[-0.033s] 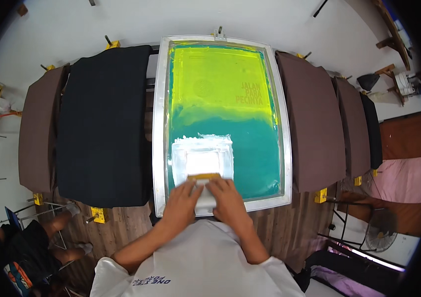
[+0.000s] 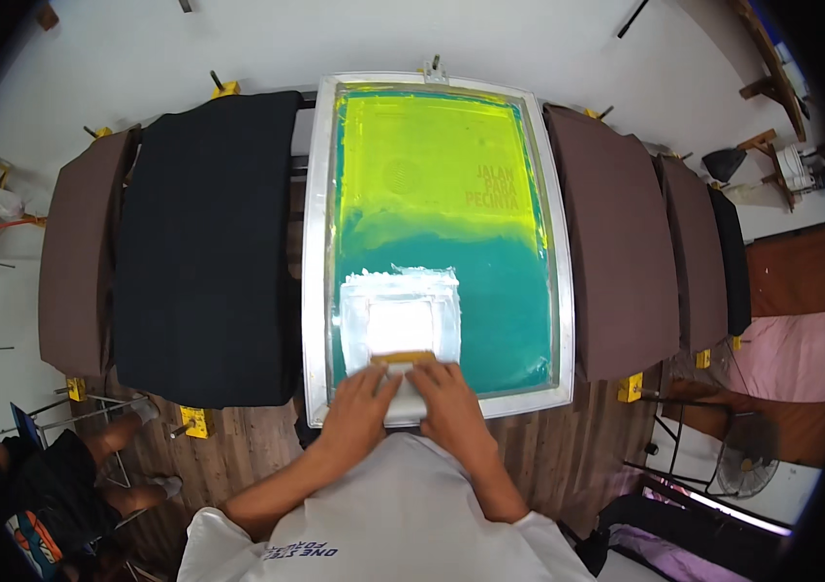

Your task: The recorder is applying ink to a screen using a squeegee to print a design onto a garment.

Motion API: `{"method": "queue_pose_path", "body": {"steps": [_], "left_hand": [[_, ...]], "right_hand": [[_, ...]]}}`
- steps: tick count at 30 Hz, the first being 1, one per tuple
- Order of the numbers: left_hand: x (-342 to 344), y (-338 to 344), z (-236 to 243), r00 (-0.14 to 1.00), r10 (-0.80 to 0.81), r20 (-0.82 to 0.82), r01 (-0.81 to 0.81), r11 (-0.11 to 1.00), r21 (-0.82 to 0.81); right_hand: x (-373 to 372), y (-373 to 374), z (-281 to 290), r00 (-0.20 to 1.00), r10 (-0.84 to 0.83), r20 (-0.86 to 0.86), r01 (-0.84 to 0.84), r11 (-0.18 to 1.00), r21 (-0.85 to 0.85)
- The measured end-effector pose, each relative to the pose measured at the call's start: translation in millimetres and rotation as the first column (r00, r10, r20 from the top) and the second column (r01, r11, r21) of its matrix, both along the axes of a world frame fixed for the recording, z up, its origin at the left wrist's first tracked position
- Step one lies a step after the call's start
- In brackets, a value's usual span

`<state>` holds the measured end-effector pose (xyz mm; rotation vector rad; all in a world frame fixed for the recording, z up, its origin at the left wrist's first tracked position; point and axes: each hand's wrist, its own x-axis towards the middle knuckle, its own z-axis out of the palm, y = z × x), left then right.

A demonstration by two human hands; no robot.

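Your left hand (image 2: 358, 407) and right hand (image 2: 448, 403) grip the squeegee (image 2: 403, 359) between them, inside the screen frame's (image 2: 317, 252) near end, against white ink (image 2: 401, 320) within that frame.

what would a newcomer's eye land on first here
Likely the central yellow-green and teal panel in its silvery frame. Next, the white patch at its lower left, at whose near edge left fingers and right fingers hold a yellow-edged tool. A black fabric-covered board lies left, brown ones right.
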<state>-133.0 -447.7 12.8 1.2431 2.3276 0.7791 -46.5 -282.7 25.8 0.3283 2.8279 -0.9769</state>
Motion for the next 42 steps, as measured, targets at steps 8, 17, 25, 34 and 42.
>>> {"method": "queue_pose_path", "body": {"steps": [8,17,25,34,42], "left_hand": [[-65,37,20,0.999,-0.034,0.018,0.031,0.983,0.181],[-79,49,-10,0.997,0.065,-0.052,-0.057,0.988,0.141],[-17,16,5,0.997,0.069,0.017,-0.069,0.997,0.018],[-31,16,27,0.985,-0.056,0.164,0.060,0.998,-0.018],[-46,37,-10,0.996,0.057,-0.063,-0.051,0.994,0.100]], "right_hand": [[-57,37,15,0.998,0.054,-0.012,-0.053,0.996,0.077],[-83,43,-5,0.999,-0.038,-0.031,0.041,0.995,0.094],[-21,7,2,0.998,-0.056,-0.002,0.056,0.997,0.049],[-21,17,27,0.981,0.078,0.177,-0.095,0.991,0.094],[-47,35,-5,0.996,0.074,-0.056,-0.060,0.973,0.223]]}}
